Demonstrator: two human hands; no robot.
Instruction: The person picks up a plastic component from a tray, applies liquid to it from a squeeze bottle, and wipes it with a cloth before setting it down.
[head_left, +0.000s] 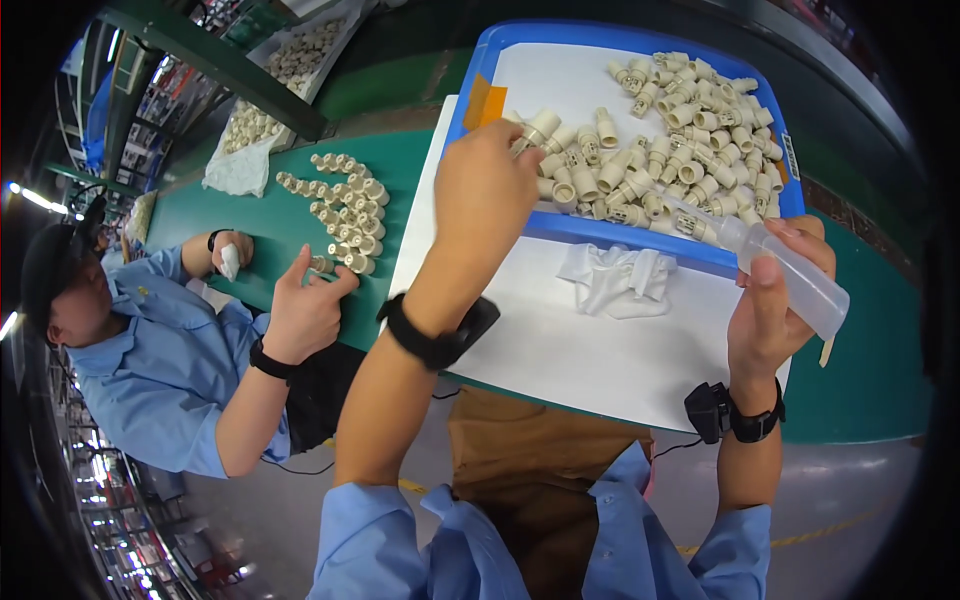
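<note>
My left hand (486,190) reaches over the left rim of a blue tray (640,246). Its fingers are closed on a cream cylindrical plastic fitting (541,126), which they partly hide. Many similar cream fittings (690,120) are heaped in the tray on a white lining. In my right hand (775,300) is a translucent squeeze bottle (808,285), held tilted at the tray's near right corner. Its narrow nozzle points left, over the nearest fittings. A crumpled white cloth (618,280) lies just in front of the tray.
White board (560,345) lies under the tray on a green table (860,370). At left, a co-worker's hand (305,310) is beside standing cream fittings (350,215); their other hand (232,252) holds something white. A green metal beam (225,60) crosses behind, near bins of parts.
</note>
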